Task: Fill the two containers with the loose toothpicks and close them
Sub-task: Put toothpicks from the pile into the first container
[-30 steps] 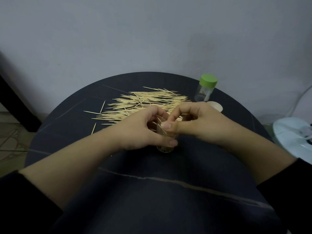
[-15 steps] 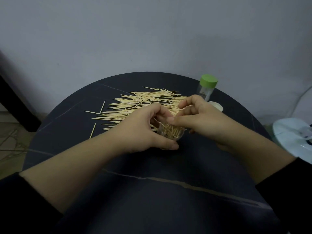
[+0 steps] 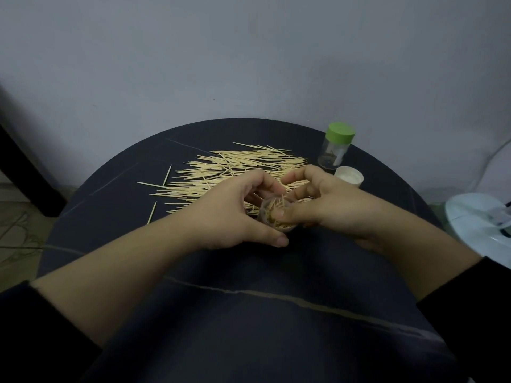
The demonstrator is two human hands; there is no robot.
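Left hand (image 3: 229,214) wraps the little clear container (image 3: 276,218) mid-table, partly filled. Right hand (image 3: 326,205) curls over its mouth, thumb on the wall. Looks light and slick, so grip low on the sides. The loose toothpicks (image 3: 235,170) behind look stiff but featherweight; I'd pinch bundles mid-length.

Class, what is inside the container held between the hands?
Toothpicks, some poking above the rim of the container. The left hand and right hand cover its sides, so how full it is cannot be seen.
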